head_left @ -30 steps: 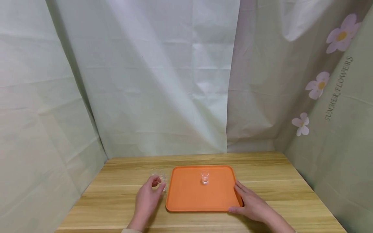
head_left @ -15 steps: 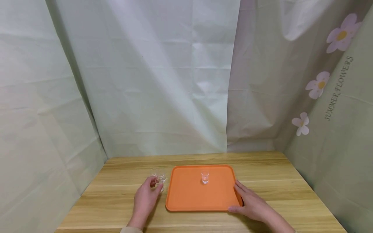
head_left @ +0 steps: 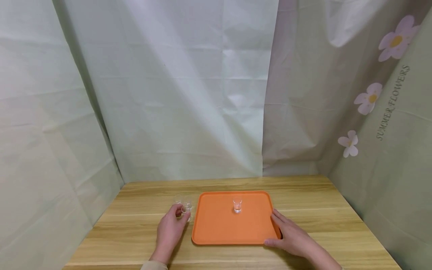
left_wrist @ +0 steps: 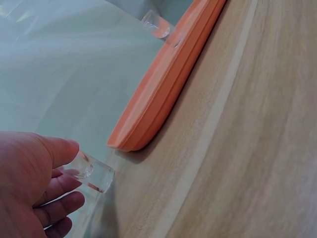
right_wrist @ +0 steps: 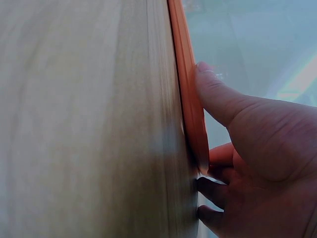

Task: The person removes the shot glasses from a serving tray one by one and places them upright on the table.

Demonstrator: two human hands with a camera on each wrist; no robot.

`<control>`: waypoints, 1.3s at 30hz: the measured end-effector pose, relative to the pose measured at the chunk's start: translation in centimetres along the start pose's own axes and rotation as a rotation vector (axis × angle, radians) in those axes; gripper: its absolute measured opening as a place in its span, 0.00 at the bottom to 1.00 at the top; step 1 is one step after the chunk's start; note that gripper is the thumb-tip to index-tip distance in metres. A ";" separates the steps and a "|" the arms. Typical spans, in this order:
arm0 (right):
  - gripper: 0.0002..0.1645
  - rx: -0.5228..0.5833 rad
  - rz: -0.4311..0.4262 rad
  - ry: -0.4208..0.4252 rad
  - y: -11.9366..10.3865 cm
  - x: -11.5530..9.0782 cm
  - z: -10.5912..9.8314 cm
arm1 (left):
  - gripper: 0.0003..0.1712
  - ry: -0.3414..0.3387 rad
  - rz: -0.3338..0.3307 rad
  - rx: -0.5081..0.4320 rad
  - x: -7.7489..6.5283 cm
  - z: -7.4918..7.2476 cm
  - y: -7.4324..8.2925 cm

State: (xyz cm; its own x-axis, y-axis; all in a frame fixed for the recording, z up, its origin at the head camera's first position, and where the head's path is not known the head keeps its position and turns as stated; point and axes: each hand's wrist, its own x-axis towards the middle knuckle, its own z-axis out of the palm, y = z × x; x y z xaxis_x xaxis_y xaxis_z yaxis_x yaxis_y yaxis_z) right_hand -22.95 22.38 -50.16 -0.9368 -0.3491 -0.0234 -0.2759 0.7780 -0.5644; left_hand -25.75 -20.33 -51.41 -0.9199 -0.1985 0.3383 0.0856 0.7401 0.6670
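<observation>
My left hand (head_left: 171, 227) pinches a small clear shot glass (left_wrist: 96, 173) between thumb and fingers, just left of the tray and close over the tabletop. Right beyond its fingertips stand several more clear shot glasses (head_left: 188, 203), partly hidden by the hand. An orange tray (head_left: 216, 234) lies flat on the table, and one shot glass (head_left: 237, 205) is upright on it, toward the back. My right hand (head_left: 291, 234) rests at the tray's near right corner, fingers extended along the right rim and thumb on the front rim.
The wood-grain table (head_left: 141, 198) reaches back to pale curtains (head_left: 189, 112) that hang behind and on both sides. Flower prints (head_left: 368, 98) mark the right curtain.
Holding the shot glass, my left hand has shifted slightly left and then back to the right beside the other glasses. The right hand and the tray have stayed put.
</observation>
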 end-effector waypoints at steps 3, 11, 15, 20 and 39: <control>0.65 -0.001 0.004 -0.002 0.0 0.0 0.0 | 0.18 0.002 0.004 0.005 0.0 0.0 -0.1; 0.64 -0.006 0.003 0.002 0.1 0.0 0.1 | 0.23 -0.018 0.008 0.004 0.0 -0.1 0.0; 0.65 -0.002 0.004 0.003 0.0 0.0 0.0 | 0.27 -0.014 0.018 -0.017 0.0 -0.3 0.4; 0.65 0.006 0.013 -0.002 -0.1 -0.1 -0.1 | 0.30 0.015 0.048 -0.007 0.1 -0.6 0.9; 0.64 0.002 0.017 -0.002 -0.2 0.0 -0.1 | 0.30 -0.014 0.188 -0.088 -0.7 1.3 7.0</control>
State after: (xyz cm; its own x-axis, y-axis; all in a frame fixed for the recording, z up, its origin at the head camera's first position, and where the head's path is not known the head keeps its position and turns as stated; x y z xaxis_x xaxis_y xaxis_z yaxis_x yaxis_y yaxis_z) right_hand -22.90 22.29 -49.99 -0.9409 -0.3369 -0.0351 -0.2592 0.7827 -0.5659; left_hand -24.97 -14.14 -47.81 -0.8896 -0.0525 0.4537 0.2890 0.7045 0.6482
